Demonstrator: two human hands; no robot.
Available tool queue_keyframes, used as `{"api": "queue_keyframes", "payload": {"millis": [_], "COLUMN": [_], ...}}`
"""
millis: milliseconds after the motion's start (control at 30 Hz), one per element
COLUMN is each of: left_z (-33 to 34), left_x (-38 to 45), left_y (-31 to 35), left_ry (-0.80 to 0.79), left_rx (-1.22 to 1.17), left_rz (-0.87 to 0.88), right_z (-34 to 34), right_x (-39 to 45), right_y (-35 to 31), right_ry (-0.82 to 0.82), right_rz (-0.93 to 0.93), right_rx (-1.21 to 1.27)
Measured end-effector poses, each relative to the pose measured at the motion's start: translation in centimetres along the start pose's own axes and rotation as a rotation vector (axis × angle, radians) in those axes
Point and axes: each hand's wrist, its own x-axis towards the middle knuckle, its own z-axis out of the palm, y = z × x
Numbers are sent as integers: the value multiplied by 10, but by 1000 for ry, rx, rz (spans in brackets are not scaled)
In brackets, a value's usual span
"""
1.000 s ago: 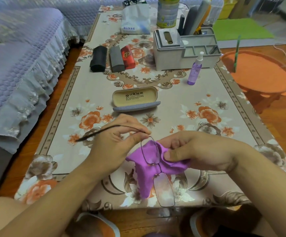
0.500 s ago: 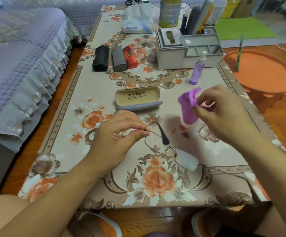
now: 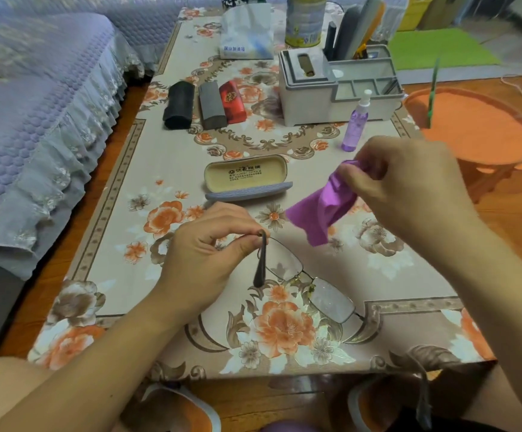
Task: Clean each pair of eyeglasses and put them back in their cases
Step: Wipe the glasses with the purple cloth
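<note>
Purple cloth point(image 3: 322, 207) hangs from the right hand point(image 3: 409, 188) at the middle right of the frame, with the fingers curled and pinching its top. The cloth is up off the table point(image 3: 113, 213) and not touching the glasses point(image 3: 309, 282).

The left hand point(image 3: 209, 254) is in the middle of the frame. Its thumb and fingers pinch the glasses at the corner where 1 arm folds. That dark arm hangs down in front of the lens. The glasses tilt toward the lower right, and I cannot tell if they touch the table.

The open case point(image 3: 247, 179) lies just above the left hand, with bare flowered table around it. 3 shut cases point(image 3: 203, 104) lie side by side in the upper middle. A spray bottle point(image 3: 354, 123) stands just in front of a grey organizer point(image 3: 331, 88) in the upper right.

The table's near edge runs along the bottom of the frame, and its left edge is beside a sofa point(image 3: 35, 104). The words in the case are too small to read. The top edge cuts off a can point(image 3: 304, 23).
</note>
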Motion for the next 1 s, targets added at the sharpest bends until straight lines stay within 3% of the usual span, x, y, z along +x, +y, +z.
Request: {"api": "queue_keyframes", "payload": {"millis": [67,133,267,333,400,467,667,800,900,1000], "left_z": [-1,1,1,0,0,-1,0,3,3,2], "left_x": [-3,-1,0,0,0,1,2,-1,-1,1], "left_y": [2,6,6,4,2,0,-4,-3,-4,-3], "left_ry": [-2,-9,-14,-13,-14,-7,26,-10,-12,-10], "left_rx": [-16,8,4,-3,-3,8,61,64,70,65], "left_rz": [-17,3,12,-4,-18,20,122,159,148,116], "right_z": [5,5,6,7,11,15,31,42,45,47], "right_x": [1,3,-1,-10,-17,-21,-23,-25,-30,-35], "right_y": [4,7,-6,-17,-22,-22,-21,-22,-24,-29], "right_ry": [182,172,-189,-453,-704,-855,-883,-1092,-1160,-1092], "right_rz": [-75,-62,69,59,-24,-57,124,341,278,266], "right_rx": [-194,-153,210,486,573,671,1031,1106,1018,1020]}}
